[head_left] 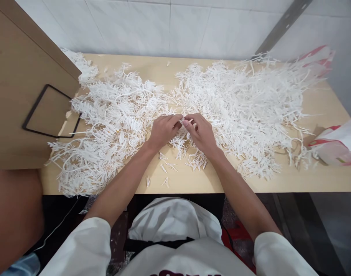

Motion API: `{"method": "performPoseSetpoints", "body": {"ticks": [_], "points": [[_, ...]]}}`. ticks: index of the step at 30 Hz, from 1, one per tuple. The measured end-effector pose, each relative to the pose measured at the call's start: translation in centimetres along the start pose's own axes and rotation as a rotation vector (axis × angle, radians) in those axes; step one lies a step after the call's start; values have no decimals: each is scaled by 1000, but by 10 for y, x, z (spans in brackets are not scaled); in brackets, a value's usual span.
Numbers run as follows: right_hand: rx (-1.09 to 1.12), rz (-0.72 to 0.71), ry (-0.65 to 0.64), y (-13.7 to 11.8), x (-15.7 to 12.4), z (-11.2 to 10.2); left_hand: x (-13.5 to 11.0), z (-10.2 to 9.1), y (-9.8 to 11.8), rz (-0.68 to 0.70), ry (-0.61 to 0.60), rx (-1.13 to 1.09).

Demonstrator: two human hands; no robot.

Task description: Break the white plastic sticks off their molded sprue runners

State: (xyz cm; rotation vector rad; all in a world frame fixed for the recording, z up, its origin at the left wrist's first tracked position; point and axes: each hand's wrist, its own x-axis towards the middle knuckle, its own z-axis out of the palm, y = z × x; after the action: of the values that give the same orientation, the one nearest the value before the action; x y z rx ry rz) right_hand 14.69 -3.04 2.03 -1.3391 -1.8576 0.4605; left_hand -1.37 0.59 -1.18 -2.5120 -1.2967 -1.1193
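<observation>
My left hand [165, 130] and my right hand [200, 132] meet over the middle of the table, fingertips pinched close together. Between them is a small white piece [182, 120], mostly hidden by the fingers; it looks like one of the thin branched plastic sprigs. To the left of my hands spreads a loose heap of white branched pieces [114, 126]. On the right lies a larger heap of similar pieces [244, 103], with longer stems toward its far right side. A few small forked bits [170, 166] are scattered just below my hands.
The pale wooden table [187, 184] backs onto a tiled wall [152, 27]. At the left stands a tall cardboard box [22, 76] with a black rectangular frame [28, 115] against it. Red-and-white plastic bags [339, 143] sit at the right. Another person's arm [17, 214] is at the lower left.
</observation>
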Motion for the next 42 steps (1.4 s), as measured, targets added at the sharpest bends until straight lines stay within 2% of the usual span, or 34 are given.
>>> {"method": "performPoseSetpoints", "body": {"ticks": [2, 7, 12, 17, 22, 27, 32, 34, 35, 38, 39, 40, 42], "points": [[-46, 4, -25, 3, 1, 0, -1, 0, 0, 9, 0, 20], [-128, 9, 14, 4, 0, 1, -1, -2, 3, 65, 2, 40], [-98, 18, 2, 3, 0, 0, 1, -5, 6, 88, -76, 22], [-96, 18, 2, 6, 1, 1, 3, -5, 7, 75, -89, 0], [-10, 26, -15, 7, 2, 1, 3, -6, 7, 115, -45, 68], [-89, 12, -46, 6, 4, 0, 3, -6, 8, 160, 8, 137], [-159, -37, 44, 7, 3, 2, 1, -3, 12, 156, 37, 101], [-189, -106, 126, 7, 0, 3, 2, -4, 10, 112, 25, 72], [-205, -155, 167, 6, -1, 4, 3, -5, 9, 42, 24, 58], [-217, -302, 264, 4, -6, 7, 6, -9, 0, -306, 60, 28], [-202, -318, 274, 3, -7, 7, 6, -10, -3, -384, 70, 17], [-177, -306, 271, 2, -7, 6, 7, -11, -4, -415, 75, 4], [-111, -212, 219, 1, -6, 5, 6, -10, -5, -294, 44, -8]]}}
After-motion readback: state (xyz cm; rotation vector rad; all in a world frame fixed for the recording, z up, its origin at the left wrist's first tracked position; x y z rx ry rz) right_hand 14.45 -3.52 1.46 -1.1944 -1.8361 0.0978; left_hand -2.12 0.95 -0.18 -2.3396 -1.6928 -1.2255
